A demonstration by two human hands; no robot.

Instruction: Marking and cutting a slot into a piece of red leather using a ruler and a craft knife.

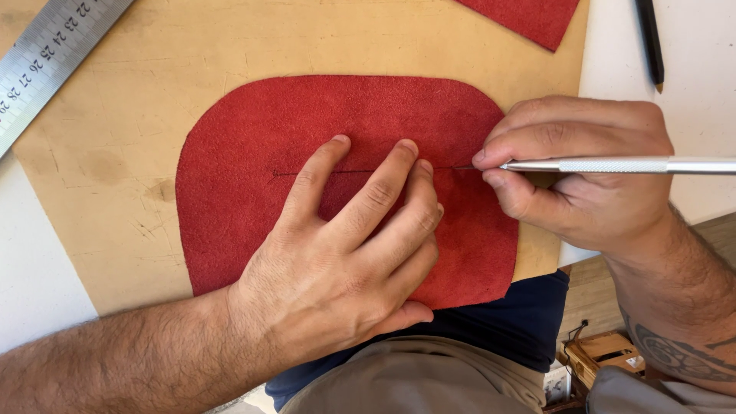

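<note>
The left hand [337, 268] is pressing flat on the red suede piece [253, 138], fingers spread and pointing toward one o'clock; the suede is lying at the centre of the tan board [107, 138]; the right hand [583, 172], at three o'clock, is pinching a knurled metal scribing tool [613, 165], fingers clamped together on it; a thin line [287, 173] is already running across the suede from nine o'clock to the tip, so the remaining stretch toward the three o'clock edge looks unmarked.
</note>
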